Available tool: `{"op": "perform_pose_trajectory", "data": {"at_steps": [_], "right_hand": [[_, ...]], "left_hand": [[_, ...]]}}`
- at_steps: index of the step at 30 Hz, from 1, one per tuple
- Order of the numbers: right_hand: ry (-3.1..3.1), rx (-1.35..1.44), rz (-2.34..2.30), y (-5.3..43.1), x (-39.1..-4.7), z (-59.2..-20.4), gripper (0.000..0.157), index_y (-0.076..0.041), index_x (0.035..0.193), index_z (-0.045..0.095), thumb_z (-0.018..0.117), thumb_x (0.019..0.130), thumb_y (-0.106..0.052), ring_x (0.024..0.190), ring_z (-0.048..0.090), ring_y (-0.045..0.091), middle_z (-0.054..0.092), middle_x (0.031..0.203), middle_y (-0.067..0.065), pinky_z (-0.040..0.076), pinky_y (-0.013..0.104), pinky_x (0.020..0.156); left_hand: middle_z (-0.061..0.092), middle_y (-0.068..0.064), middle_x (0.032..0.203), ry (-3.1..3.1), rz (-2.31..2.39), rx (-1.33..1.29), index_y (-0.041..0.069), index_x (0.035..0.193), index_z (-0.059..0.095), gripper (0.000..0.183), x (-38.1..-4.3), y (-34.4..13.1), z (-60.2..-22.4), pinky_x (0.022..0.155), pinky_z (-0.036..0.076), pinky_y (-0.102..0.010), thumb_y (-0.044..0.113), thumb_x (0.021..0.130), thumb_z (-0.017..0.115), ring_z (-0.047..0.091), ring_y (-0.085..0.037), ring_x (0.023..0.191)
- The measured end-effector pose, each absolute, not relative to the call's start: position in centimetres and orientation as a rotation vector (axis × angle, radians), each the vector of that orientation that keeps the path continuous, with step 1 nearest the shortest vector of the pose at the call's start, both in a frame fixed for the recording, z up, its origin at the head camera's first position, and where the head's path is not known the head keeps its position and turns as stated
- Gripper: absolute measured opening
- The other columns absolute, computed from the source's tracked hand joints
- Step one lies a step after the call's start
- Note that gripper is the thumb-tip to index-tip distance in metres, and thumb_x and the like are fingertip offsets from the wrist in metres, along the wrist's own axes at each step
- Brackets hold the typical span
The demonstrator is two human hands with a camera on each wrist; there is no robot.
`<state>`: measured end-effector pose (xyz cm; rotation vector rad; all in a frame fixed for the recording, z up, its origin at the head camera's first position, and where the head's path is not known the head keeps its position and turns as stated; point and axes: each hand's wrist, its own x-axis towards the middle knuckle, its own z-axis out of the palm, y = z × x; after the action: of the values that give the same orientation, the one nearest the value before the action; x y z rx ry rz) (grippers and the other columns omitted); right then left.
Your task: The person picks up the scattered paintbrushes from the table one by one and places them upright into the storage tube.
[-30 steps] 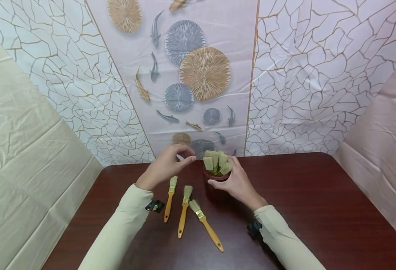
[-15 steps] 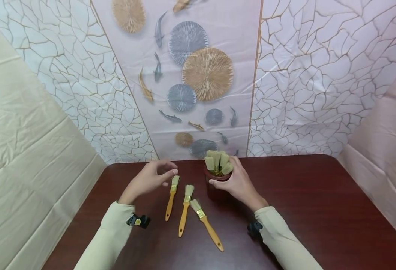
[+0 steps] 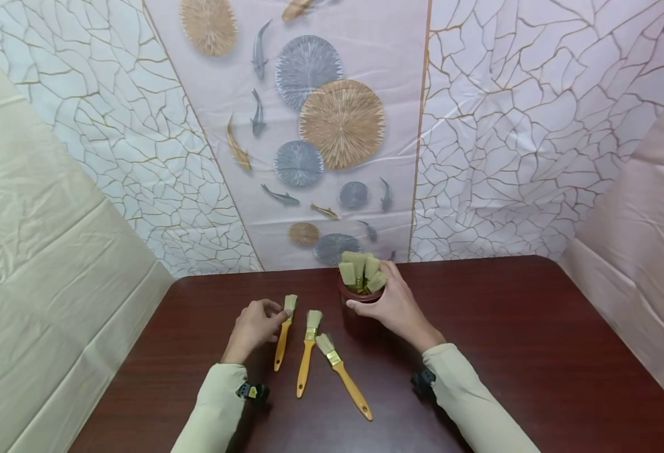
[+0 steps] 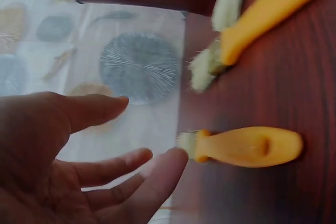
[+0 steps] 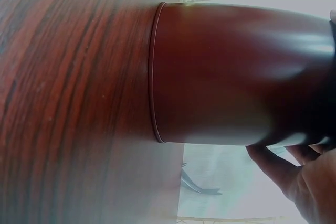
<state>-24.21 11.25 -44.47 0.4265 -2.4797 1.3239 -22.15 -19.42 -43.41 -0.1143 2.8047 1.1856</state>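
Note:
My left hand (image 3: 254, 327) hovers at the bristle end of the leftmost paintbrush (image 3: 282, 345), which lies on the table. In the left wrist view, thumb and fingers are spread apart, with the yellow brush handle (image 4: 252, 146) just beyond the fingertips. Two more paintbrushes, a middle brush (image 3: 305, 369) and a slanted right brush (image 3: 353, 388), lie beside it, bristles pointing away from me. With thumb and fingers around its upper part, my right hand (image 3: 398, 311) grips a dark red cylindrical pot (image 5: 236, 77). Several paintbrushes stand bristles up (image 3: 359, 267) inside; their handles are hidden.
A dark reddish-brown wooden table (image 3: 507, 340) lies under everything. Behind it hangs a patterned cloth (image 3: 343, 126) with fish and round motifs, close to the far edge. Pale cloth walls (image 3: 55, 264) flank the left and right sides.
My left hand has moved from beside the pot back leftward and down to the leftmost paintbrush. The right hand keeps its hold on the pot, which has stayed in place.

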Motion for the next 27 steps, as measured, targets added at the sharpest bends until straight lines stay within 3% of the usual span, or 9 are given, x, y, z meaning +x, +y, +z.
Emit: {"op": "perform_pose_trajectory", "data": {"at_steps": [5, 10, 14, 18, 20, 27], "right_hand": [[-2.456, 0.448, 1.329, 11.1, -24.4, -44.5, 0.101, -0.006, 0.153, 0.049, 0.097, 0.073, -0.044, 0.127, 0.057, 0.033, 0.053, 0.143, 0.011, 0.049, 0.054, 0.107], [-2.455, 0.45, 1.334, 11.0, -24.4, -44.5, 0.1, -0.008, 0.154, 0.049, 0.097, 0.073, -0.044, 0.126, 0.057, 0.032, 0.053, 0.142, 0.01, 0.049, 0.054, 0.106], [-2.457, 0.453, 1.342, 11.1, -24.5, -44.5, 0.099, -0.01, 0.154, 0.05, 0.097, 0.073, -0.045, 0.126, 0.057, 0.031, 0.052, 0.142, 0.009, 0.049, 0.053, 0.106], [-2.46, 0.444, 1.338, 11.1, -24.5, -44.5, 0.099, -0.009, 0.154, 0.049, 0.097, 0.073, -0.044, 0.127, 0.057, 0.032, 0.052, 0.142, 0.01, 0.049, 0.053, 0.107], [-2.473, 0.432, 1.332, 11.1, -24.4, -44.4, 0.1, -0.009, 0.154, 0.048, 0.096, 0.074, -0.045, 0.128, 0.056, 0.033, 0.052, 0.143, 0.011, 0.049, 0.054, 0.107], [-2.496, 0.408, 1.329, 11.2, -24.3, -44.3, 0.101, -0.008, 0.154, 0.047, 0.095, 0.075, -0.047, 0.129, 0.056, 0.034, 0.051, 0.144, 0.011, 0.049, 0.055, 0.107]], "left_hand": [[0.073, -0.008, 0.077, 2.916, 1.033, -0.224, -0.002, 0.118, 0.07, 0.04, -22.8, -19.5, -44.5, 0.061, 0.056, -0.037, 0.034, 0.1, 0.075, 0.07, -0.02, 0.061], [0.071, -0.008, 0.081, 2.958, 0.946, -0.303, 0.0, 0.109, 0.071, 0.038, -23.4, -19.2, -45.8, 0.063, 0.053, -0.037, 0.037, 0.098, 0.077, 0.065, -0.019, 0.064], [0.057, -0.002, 0.068, 3.01, 0.908, -0.316, 0.007, 0.081, 0.066, 0.036, -23.6, -18.5, -46.5, 0.053, 0.043, -0.032, 0.036, 0.097, 0.078, 0.054, -0.017, 0.057], [0.031, 0.005, 0.052, 3.074, 0.91, -0.271, 0.017, 0.058, 0.044, 0.055, -23.7, -17.8, -46.7, 0.045, 0.028, -0.028, 0.031, 0.097, 0.08, 0.037, -0.013, 0.044], [0.025, 0.006, 0.051, 3.089, 0.915, -0.253, 0.018, 0.055, 0.038, 0.06, -23.7, -17.6, -46.8, 0.043, 0.025, -0.028, 0.028, 0.096, 0.08, 0.033, -0.012, 0.042], [0.036, 0.005, 0.052, 3.015, 0.931, -0.314, 0.018, 0.059, 0.048, 0.05, -23.9, -17.3, -47.1, 0.045, 0.031, -0.029, 0.025, 0.095, 0.082, 0.042, -0.014, 0.046]]}}
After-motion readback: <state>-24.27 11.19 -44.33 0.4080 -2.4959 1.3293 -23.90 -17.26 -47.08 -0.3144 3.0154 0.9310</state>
